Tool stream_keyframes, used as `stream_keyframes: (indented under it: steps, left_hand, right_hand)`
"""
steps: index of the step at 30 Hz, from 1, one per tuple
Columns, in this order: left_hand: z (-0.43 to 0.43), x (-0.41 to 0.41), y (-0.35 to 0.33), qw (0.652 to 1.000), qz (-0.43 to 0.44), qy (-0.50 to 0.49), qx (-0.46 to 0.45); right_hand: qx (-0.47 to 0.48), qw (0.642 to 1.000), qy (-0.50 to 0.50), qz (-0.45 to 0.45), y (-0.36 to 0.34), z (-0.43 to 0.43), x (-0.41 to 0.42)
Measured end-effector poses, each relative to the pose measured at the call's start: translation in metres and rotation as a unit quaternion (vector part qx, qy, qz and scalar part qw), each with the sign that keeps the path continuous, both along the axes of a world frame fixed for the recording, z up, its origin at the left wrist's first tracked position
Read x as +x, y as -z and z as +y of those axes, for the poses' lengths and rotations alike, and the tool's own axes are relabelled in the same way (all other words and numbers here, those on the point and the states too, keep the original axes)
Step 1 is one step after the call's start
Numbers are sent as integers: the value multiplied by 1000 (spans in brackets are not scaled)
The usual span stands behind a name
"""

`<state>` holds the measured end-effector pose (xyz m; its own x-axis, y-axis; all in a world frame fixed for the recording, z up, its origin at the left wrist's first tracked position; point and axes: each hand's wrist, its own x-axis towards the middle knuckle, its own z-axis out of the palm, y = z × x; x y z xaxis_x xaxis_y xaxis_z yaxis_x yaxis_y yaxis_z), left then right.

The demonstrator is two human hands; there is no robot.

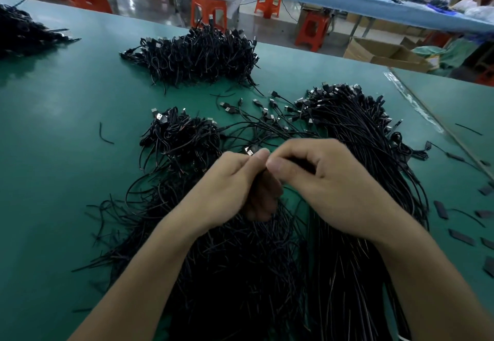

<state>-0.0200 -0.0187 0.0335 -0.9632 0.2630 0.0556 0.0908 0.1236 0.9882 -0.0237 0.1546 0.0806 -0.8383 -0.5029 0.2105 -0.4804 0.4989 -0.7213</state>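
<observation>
While thin black cables (267,233) sprawl below, both hands pinch a metal-tipped plug (249,150).

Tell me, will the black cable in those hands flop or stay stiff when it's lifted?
Probably floppy: the cable is thin, and loose cables nearby lie curved and looped. Likely light too, since the left hand and right hand hold it in fingertips. It may snag on the tangled pile below.
</observation>
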Motion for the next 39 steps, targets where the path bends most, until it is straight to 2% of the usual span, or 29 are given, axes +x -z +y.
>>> stream_keyframes:
  steps: [3,5,7,10,12,15,19,21,23,26,28,31,34,37,39]
  left_hand:
    - [-9,5,-5,993,-63,70,66]
    - [-14,6,-8,974,-95,127,164]
    - [-19,3,-10,940,-119,146,286]
    - [-23,-3,-12,880,-110,99,451]
    - [-21,-6,-10,871,-83,26,484]
    - [-14,-11,-4,904,-7,-55,425]
    - [-7,-8,7,969,95,-135,183]
    - [-5,-5,6,987,111,-110,48]
    - [-2,0,2,995,85,-48,-37]
    - [-1,5,-4,999,-14,19,-28]
    - [-3,6,-6,998,-34,46,-6]
    - [-11,7,-7,984,-58,145,90]
    - [-16,7,-6,955,-108,216,174]
    - [-17,8,-7,947,-125,230,188]
    - [-13,7,-6,959,-116,195,173]
  right_hand:
    - [-69,995,58,39,1,-2,-9]
    - [-94,989,104,42,6,-3,-11]
    - [-81,989,119,17,15,-5,-11]
    - [-18,993,97,-61,29,-5,-5]
    - [38,993,56,-92,33,-7,1]
    - [117,987,-11,-106,29,-12,12]
    - [150,984,-45,-89,14,-10,20]
    - [121,990,-49,-55,6,-8,18]
    - [87,996,-27,-8,1,-4,14]
    - [38,996,37,70,-2,2,6]
    - [-7,995,55,85,-1,4,1]
    - [-84,996,7,-16,2,5,-3]
    - [-158,977,-64,-128,4,6,-2]
    - [-172,970,-74,-152,2,8,-2]
    - [-153,979,-58,-119,3,8,-3]
